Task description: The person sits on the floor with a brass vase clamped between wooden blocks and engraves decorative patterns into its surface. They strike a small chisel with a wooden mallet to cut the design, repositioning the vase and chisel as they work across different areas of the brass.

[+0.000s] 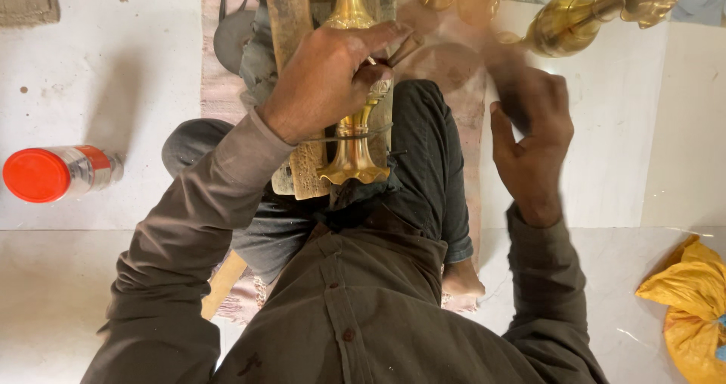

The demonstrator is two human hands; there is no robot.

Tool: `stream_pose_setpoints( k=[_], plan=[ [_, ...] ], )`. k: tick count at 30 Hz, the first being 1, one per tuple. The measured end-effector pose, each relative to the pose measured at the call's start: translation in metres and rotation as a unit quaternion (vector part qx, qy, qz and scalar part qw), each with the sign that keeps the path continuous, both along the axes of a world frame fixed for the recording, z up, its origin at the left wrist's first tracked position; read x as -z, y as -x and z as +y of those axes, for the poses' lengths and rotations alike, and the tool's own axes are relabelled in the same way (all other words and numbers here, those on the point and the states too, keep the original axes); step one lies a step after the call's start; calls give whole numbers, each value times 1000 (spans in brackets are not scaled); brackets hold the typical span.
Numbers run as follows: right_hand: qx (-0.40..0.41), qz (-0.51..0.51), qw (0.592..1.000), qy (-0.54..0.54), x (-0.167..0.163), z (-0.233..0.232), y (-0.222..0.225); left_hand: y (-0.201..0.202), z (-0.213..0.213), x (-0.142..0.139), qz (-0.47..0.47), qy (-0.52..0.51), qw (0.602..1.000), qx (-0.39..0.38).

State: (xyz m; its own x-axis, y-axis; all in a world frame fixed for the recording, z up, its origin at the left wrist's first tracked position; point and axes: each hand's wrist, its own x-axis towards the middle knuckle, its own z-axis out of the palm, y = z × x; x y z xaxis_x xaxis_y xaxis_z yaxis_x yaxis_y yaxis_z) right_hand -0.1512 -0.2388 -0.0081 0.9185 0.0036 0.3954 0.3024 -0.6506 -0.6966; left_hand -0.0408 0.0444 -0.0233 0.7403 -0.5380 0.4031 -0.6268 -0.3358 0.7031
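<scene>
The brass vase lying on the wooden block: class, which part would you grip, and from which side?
Probably the narrow stem of the brass vase, from above. It lies lengthwise on the wooden block, flared foot toward the person; the left hand already wraps it there, while the right hand hovers open alongside.

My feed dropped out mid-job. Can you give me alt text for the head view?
Seen from above, a seated person's left hand grips a slender brass piece lying along a wooden block on their lap. The right hand, blurred, is open and empty beside more brass pieces. A red-capped jar lies on the white floor.
</scene>
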Motion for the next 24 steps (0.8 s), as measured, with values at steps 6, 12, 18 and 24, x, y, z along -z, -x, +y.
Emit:
stream_pose_setpoints(
  k=[6, 12, 18, 24],
  plan=[
    [9, -6, 995, 101, -17, 0, -13, 8, -3, 0, 19, 17, 999, -44],
    [-74, -45, 988, 125, -23, 0, -23, 24, -1, 12, -11, 63, 996, -66],
    [-40, -120, 977, 172, -18, -2, -20, 46, -9, 26, -12, 79, 990, -113],
    [7, -88, 991, 98, 8, -11, -3, 37, -1, 37, 56, 333, 934, -112]
  ],
)
